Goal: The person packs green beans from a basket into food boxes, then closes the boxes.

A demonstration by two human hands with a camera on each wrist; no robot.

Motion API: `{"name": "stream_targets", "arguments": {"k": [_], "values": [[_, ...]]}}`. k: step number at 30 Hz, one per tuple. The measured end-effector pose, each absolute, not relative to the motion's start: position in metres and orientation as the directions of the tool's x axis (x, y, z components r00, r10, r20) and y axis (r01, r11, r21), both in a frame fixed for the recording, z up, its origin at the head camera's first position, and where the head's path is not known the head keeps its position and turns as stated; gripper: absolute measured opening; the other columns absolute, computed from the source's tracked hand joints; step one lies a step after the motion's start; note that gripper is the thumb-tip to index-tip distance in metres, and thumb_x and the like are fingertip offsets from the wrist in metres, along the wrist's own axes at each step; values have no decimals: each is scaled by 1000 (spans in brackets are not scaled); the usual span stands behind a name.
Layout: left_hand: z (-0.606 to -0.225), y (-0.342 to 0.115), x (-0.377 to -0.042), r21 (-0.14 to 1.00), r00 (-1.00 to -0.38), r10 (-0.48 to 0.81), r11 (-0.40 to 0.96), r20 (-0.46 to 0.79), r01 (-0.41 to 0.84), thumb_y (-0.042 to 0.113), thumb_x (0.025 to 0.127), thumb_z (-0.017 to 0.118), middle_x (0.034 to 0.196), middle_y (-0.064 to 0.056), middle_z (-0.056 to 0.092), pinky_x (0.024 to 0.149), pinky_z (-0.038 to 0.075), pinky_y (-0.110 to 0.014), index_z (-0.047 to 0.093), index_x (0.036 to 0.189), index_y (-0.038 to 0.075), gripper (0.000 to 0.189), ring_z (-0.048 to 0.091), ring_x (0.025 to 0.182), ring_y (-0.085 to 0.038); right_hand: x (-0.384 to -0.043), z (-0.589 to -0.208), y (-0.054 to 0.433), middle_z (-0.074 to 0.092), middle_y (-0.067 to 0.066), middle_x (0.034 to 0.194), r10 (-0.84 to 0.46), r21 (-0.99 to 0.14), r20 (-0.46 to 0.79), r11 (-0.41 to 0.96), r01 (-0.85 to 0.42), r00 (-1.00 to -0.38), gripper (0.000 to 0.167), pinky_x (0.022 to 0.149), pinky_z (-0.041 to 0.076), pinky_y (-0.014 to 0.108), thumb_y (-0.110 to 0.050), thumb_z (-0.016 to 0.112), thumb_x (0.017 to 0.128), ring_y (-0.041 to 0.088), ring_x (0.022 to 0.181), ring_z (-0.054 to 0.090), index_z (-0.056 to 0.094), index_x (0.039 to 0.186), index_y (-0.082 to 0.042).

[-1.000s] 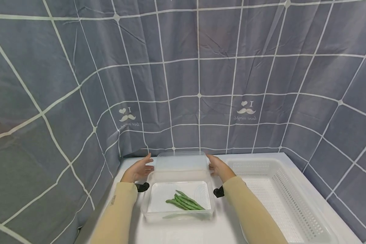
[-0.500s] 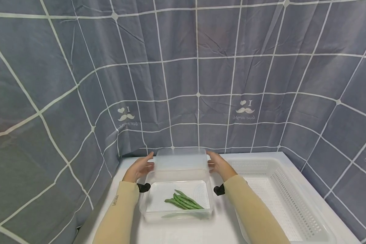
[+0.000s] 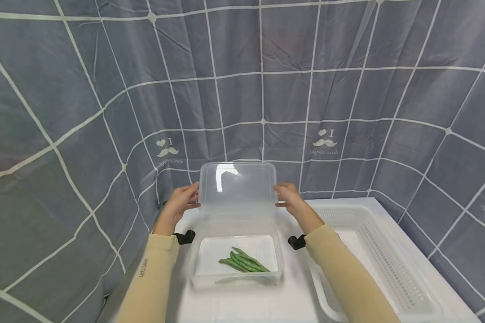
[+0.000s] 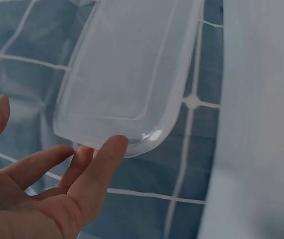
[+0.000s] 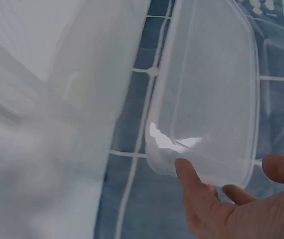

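Note:
A clear plastic lid (image 3: pixel 237 186) is raised and tilted up behind the clear plastic food box (image 3: pixel 236 282). My left hand (image 3: pixel 182 202) holds its left edge; in the left wrist view one finger lies over the lid's corner (image 4: pixel 117 89) and others are behind it. On the opposite edge my right hand (image 3: pixel 293 199) holds it the same way, with a fingertip on the corner of the lid (image 5: pixel 207 99) in the right wrist view. Inside the box, on its ribbed white bottom, lies a small bunch of green beans (image 3: pixel 244 260).
To the right stands a large white perforated basket (image 3: pixel 381 260), partly behind the right sleeve (image 3: pixel 343 269). All of this is on a white table (image 3: pixel 226 309). A grey curtain with white grid lines (image 3: pixel 242 98) hangs close behind and around it.
Both hands have risen with the lid, which now stands more upright and higher against the curtain. The box and beans have stayed in place.

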State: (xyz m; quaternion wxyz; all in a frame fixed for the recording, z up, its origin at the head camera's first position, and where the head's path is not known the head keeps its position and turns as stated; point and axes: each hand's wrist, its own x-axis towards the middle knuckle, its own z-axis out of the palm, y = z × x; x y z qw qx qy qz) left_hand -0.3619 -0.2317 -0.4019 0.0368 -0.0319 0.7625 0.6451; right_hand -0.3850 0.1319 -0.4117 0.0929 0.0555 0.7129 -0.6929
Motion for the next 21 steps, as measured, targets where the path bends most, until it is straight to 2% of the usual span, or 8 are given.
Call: {"name": "stream_targets", "arguments": {"k": [4,8,15,21], "values": [[-383,-226,-351,980,-998,-44,194,-43,-51,45,108,59,167,-25,37,111,55,-43,36,162,-3,76,44,152,-40,-378,-396,135,35,29,168,-22,-986,-147,85,145,-989,60,115,51,51,-16,51,110,47,154,37,33,163,6],[-374,-222,-335,976,-996,-94,214,-13,-33,43,107,61,169,-20,38,103,60,-36,45,160,0,69,45,149,-40,-367,-389,140,44,27,162,-16,-987,-100,124,97,-995,55,111,55,46,-15,54,109,44,145,48,41,159,6],[-379,-216,-304,956,-982,-188,292,32,-25,31,108,64,154,-20,57,78,63,-22,59,151,4,51,65,127,-38,-342,-395,148,59,27,146,5,-983,-33,180,34,-999,47,92,63,34,-13,61,106,29,112,65,56,149,7],[-392,-214,-282,933,-967,-242,358,76,-17,24,105,68,144,-24,66,70,60,-18,68,140,1,42,63,129,-35,-324,-409,153,74,19,119,67,-983,-24,180,35,-997,35,77,64,26,-8,69,102,11,85,70,69,131,9]]}}
